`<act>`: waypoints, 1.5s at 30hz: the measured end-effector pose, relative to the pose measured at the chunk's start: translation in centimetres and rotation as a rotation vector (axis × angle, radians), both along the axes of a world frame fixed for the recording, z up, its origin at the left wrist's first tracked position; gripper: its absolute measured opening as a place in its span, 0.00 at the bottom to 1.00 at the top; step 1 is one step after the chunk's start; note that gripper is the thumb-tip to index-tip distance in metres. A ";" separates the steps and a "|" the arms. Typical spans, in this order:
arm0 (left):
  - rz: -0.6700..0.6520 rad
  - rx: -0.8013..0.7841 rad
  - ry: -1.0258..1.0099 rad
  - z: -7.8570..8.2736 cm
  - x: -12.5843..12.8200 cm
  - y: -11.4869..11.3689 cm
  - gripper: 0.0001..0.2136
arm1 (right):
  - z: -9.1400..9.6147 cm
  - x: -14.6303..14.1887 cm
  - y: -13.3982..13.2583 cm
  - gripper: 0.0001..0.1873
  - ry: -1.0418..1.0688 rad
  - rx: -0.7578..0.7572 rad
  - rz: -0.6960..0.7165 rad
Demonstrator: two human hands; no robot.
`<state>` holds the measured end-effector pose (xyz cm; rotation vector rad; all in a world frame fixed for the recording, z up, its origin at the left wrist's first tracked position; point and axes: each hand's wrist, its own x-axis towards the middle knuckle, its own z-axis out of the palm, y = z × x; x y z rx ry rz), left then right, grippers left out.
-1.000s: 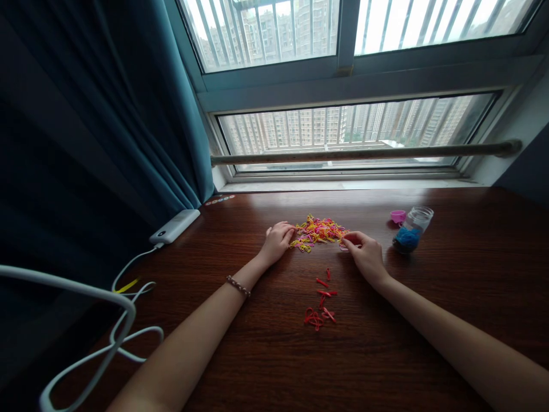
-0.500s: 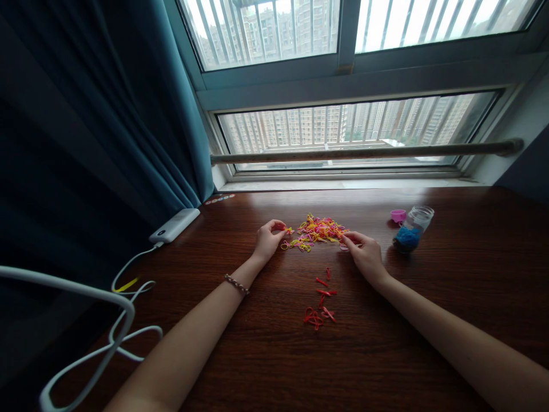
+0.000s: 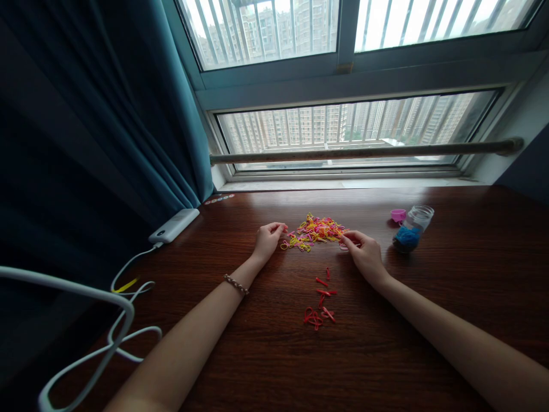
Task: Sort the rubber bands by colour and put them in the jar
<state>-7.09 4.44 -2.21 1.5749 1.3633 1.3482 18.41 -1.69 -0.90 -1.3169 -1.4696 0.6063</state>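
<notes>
A pile of small red, pink and yellow rubber bands (image 3: 321, 228) lies on the brown table. At its left edge my left hand (image 3: 267, 240) pinches a red rubber band (image 3: 285, 228) between thumb and fingertips. On the opposite side my right hand (image 3: 363, 252) has thumb and forefinger together at the pile's right edge; whatever is between them is too small to make out. Nearer to me, several red bands (image 3: 313, 318) lie in a loose column on the wood, apart from the pile.
Right of my right hand stands a clear jar (image 3: 410, 230) with blue bands inside, beside a pink lid (image 3: 398, 216). A white power strip (image 3: 175, 225) with a white cable (image 3: 128, 309) lies at the left, under a blue curtain (image 3: 171, 114). Beyond the table is a window.
Near my left fingertips, the yellow band is no longer visible and a red one shows in the pinch. My left hand has shifted slightly; my right hand has barely moved.
</notes>
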 end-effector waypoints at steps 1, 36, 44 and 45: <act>0.000 0.006 0.007 0.1 0.0 -0.1 0.12 | 0.1 0.0 0.0 0.14 0.001 0.000 0.001; -0.594 0.732 0.965 3.4 4.8 -7.0 0.07 | -0.5 0.3 0.3 0.11 -0.318 0.032 -0.129; 0.071 0.328 0.834 0.9 1.3 -1.9 0.08 | -1.2 0.1 0.8 0.13 -0.307 0.153 0.088; 0.064 0.289 0.823 0.7 1.1 -1.5 0.08 | -1.4 0.0 0.9 0.14 -0.326 0.165 0.098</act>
